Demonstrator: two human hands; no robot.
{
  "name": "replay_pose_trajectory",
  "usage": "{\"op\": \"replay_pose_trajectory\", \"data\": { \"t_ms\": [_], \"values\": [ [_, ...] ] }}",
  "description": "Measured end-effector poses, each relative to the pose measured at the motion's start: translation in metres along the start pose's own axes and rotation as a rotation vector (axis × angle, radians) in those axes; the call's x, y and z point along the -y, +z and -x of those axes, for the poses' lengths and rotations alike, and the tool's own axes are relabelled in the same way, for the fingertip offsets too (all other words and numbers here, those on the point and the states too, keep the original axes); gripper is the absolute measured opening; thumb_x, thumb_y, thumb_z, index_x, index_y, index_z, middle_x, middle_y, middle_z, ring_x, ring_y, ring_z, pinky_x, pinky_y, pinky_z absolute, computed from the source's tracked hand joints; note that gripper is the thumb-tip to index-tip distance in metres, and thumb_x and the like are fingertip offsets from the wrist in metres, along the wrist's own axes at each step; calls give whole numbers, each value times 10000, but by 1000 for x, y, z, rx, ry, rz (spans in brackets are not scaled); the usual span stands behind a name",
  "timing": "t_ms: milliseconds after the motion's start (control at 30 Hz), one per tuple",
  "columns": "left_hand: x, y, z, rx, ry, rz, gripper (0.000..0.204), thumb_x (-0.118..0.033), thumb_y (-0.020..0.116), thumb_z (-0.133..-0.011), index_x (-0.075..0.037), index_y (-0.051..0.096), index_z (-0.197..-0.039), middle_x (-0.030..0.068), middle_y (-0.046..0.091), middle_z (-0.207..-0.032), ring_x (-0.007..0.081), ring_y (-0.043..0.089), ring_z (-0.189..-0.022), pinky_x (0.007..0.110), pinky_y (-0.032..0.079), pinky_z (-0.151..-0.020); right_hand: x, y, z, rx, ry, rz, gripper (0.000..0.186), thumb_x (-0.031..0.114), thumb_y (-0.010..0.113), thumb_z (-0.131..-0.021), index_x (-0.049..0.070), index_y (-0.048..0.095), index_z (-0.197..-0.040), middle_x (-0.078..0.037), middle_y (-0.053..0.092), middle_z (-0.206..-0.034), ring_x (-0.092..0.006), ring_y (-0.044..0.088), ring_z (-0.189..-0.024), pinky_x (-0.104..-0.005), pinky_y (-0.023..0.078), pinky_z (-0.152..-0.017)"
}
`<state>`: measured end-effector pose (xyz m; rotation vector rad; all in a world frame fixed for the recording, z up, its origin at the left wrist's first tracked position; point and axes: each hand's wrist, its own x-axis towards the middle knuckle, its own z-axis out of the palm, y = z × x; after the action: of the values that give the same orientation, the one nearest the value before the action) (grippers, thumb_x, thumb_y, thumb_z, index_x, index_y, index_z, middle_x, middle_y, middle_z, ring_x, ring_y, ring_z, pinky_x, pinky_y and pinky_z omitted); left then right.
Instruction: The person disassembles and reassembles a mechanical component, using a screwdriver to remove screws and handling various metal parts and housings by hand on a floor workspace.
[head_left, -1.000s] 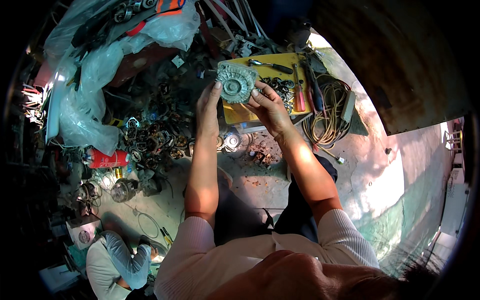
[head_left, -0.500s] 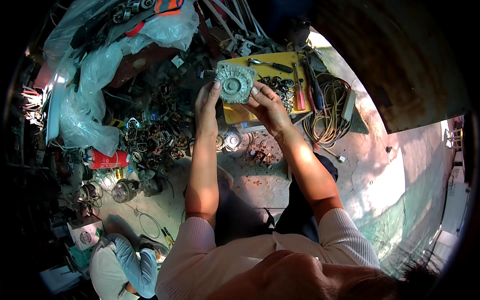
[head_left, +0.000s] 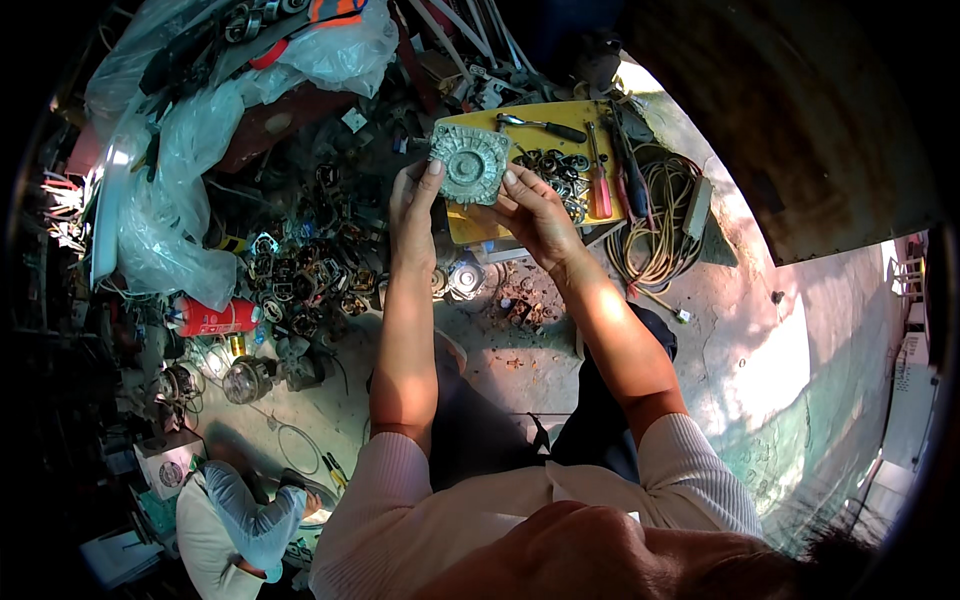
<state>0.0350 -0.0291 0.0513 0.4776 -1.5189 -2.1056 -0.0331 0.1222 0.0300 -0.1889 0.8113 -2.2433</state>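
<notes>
Between my two hands is a square grey metal cover (head_left: 468,165) with radial ribs and a round hub in its middle, its ribbed face up. My left hand (head_left: 413,205) grips its left edge with the thumb on top. On the lower right edge, my right hand (head_left: 540,215) pinches the cover between thumb and fingers. Behind and below it lies a yellow board (head_left: 475,229). That board carries a ratchet wrench (head_left: 545,128), a red-handled screwdriver (head_left: 600,195) and a cluster of small metal rings (head_left: 560,175).
Coiled cable (head_left: 650,250) lies right of the board. Motor parts (head_left: 300,275) pile up on the left, near a red cylinder (head_left: 215,317) and plastic sheeting (head_left: 180,200). At lower left a person (head_left: 225,520) crouches. Brown debris (head_left: 520,305) litters the floor before me.
The metal cover has tilted slightly in my hands, which keep their grip. At lower left, the other person's arm and body have shifted a little.
</notes>
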Motion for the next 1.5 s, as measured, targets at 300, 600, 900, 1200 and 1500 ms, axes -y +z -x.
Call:
{"op": "replay_pose_trajectory", "data": {
  "t_ms": [300, 600, 900, 1200, 1500],
  "values": [
    [0, -1, 1, -10, 4, -6, 544, -368, 713, -885, 55, 543, -1183, 119, 582, -1165, 186, 511, -1130, 336, 343, -1035, -1, 0, 0, 4, -1, 26, 410, 225, 554, -996, 3, 481, -1333, -135, 607, -1255, -274, 595, -1178, -482, 465, -1054],
    [-5, -1, 2, 109, 26, -7, 516, -296, 687, -919, 54, 517, -1258, 139, 569, -1283, 186, 526, -1198, 327, 355, -1064, -4, 0, 0, -12, -25, 94, 485, 82, 700, -890, 5, 478, -1315, -104, 614, -1158, -203, 617, -1082, -396, 508, -989],
    [8, -16, 3, 260, -314, 37, 811, -673, 503, -895, -65, 403, -1423, 96, 504, -1346, 250, 481, -1228, 445, 344, -1064, -6, 0, -8, -131, -702, 771, 709, -31, 833, -645, -19, 513, -1278, -120, 586, -1213, -202, 577, -1148, -332, 475, -1004],
    [16, -8, 11, 359, -500, 514, 932, -831, 327, -839, -130, 391, -1450, 64, 521, -1346, 280, 510, -1138, 460, 418, -979, 0, 8, -1, 18, -1075, 1416, 592, 22, 795, -680, 45, 549, -1218, -164, 545, -1284, -361, 541, -1198, -493, 371, -1108],
    [4, -32, 3, 406, -185, 427, 874, -732, 436, -877, -100, 351, -1474, 85, 459, -1446, 230, 433, -1332, 430, 352, -1108, -16, 15, 9, 141, -1023, 1448, 465, 133, 814, -738, 43, 596, -1139, -178, 543, -1286, -369, 536, -1207, -505, 371, -1101]
  ]
}}
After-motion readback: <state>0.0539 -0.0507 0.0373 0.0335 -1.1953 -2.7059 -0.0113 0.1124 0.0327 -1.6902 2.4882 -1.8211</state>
